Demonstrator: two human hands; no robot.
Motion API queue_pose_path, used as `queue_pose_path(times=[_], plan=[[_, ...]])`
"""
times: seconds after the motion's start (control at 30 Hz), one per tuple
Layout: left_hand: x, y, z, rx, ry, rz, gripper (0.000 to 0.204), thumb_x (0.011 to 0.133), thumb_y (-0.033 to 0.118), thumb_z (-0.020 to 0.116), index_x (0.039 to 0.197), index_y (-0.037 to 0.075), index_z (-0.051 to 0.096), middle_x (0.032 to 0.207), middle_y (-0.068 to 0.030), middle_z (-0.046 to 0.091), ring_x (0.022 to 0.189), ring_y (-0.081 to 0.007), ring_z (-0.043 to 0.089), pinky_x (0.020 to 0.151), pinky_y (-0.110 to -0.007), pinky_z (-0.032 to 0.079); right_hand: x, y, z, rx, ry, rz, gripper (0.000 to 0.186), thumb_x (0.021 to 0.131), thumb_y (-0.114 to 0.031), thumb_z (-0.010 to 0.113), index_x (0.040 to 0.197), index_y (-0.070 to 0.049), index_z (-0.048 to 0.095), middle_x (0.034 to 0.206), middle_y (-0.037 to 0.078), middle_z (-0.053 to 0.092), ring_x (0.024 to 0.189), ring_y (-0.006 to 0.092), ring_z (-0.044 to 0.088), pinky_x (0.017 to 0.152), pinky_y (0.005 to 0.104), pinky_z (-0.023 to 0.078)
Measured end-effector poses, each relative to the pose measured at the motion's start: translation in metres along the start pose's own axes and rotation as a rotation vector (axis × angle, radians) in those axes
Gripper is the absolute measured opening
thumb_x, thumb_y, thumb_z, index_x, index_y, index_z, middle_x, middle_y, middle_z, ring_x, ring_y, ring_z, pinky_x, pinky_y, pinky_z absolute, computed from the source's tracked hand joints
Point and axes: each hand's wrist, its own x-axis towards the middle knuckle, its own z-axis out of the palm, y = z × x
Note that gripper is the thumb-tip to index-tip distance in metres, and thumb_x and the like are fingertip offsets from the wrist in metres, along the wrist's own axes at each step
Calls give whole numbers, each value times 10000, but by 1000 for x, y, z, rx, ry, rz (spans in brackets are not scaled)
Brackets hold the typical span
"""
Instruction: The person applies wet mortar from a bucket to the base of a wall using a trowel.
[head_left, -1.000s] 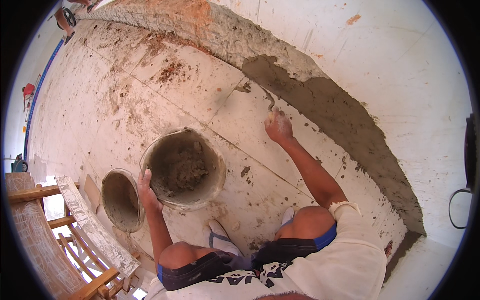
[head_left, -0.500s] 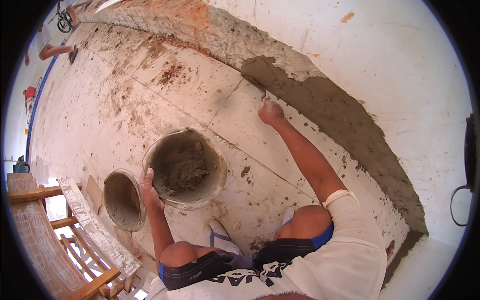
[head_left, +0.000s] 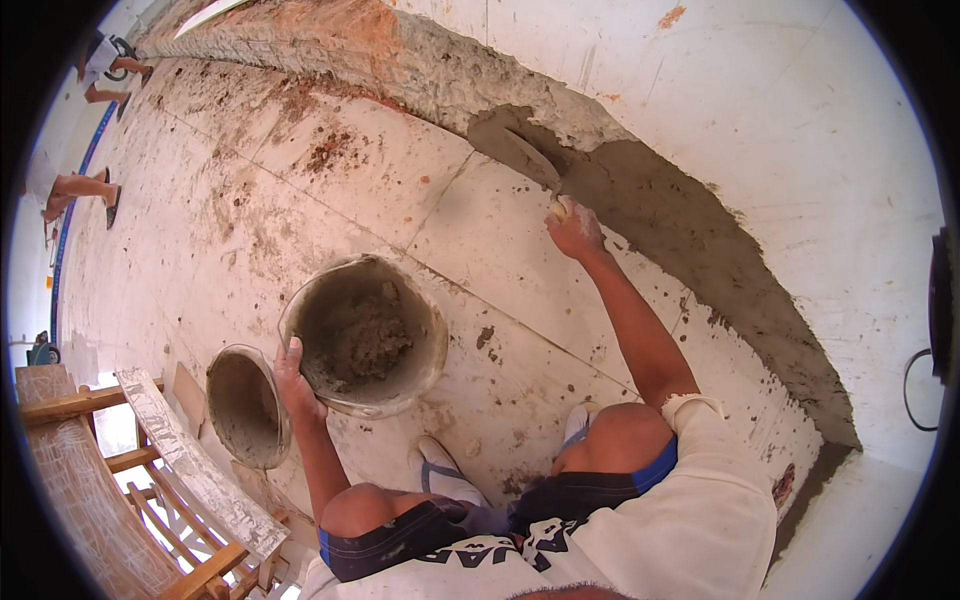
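My right hand [head_left: 577, 232] is closed around the handle of a trowel [head_left: 535, 158]. Its blade lies against wet grey mortar [head_left: 690, 215] spread in a band along the base of the white wall. My left hand [head_left: 297, 385] grips the near left rim of a large bucket [head_left: 427, 335], its thumb over the edge and the other fingers hidden. Inside that bucket sits a lumpy heap of mortar [head_left: 375, 345]. Just left of it stands a smaller bucket [head_left: 228, 395], coated inside with grey residue.
Wooden framing with a worn, white-smeared plank [head_left: 195, 455] stands at lower left. Two people [head_left: 85, 186] are at the far left. Crumbs of mortar and reddish dirt [head_left: 330, 150] dot the slab floor. A rough, unplastered strip [head_left: 440, 70] continues along the wall beyond the mortar.
My right hand has moved right and slightly nearer, and the trowel blade now shows flat on the mortar. My left hand stays on the bucket. People at far left have moved.
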Motion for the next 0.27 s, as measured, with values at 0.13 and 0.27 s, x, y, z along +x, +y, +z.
queue_pose_path(times=[0.13, 0.27], plan=[[4, -3, 1, -31, -47, -8, 400, 988, 172, 575, 1331, -31, 549, 1262, -140, 633, 1129, -252, 632, 998, -384, 506, -8, 30, -1, -137, -23, -13, 546, 906, -363, 596, 1344, -43, 531, 1197, 246, 642, 1162, 409, 597, 989, 485, 484], [4, 0, 4, -18, -43, 9, 402, 990, 170, 567, 1336, -33, 543, 1261, -142, 632, 1134, -259, 632, 999, -389, 513, -4, 35, -6, -164, -128, 139, 660, 905, -417, 614, 1458, -91, 460, 1354, 236, 577, 1273, 375, 531, 1073, 447, 425]])
